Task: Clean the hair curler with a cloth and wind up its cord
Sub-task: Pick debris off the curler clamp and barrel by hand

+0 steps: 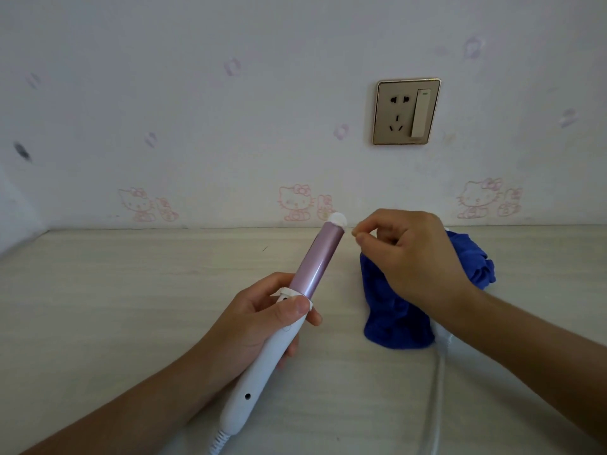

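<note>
My left hand [262,316] grips the hair curler [295,307] by its white handle, thumb on the collar. The pink barrel points up and away, ending in a white tip near the wall. My right hand [410,254] hovers just right of that tip with fingers curled and thumb and forefinger pinched together. A bunched blue cloth [397,320] sits under its palm, apparently held there, and its lower end reaches the table. The white cord [438,382] runs from under the cloth toward me; another stretch leaves the handle at the bottom edge.
The pale wood-grain table [131,307] meets a wall with pink cartoon-cat wallpaper. A gold wall socket with a switch [406,111] is above and right of the curler's tip.
</note>
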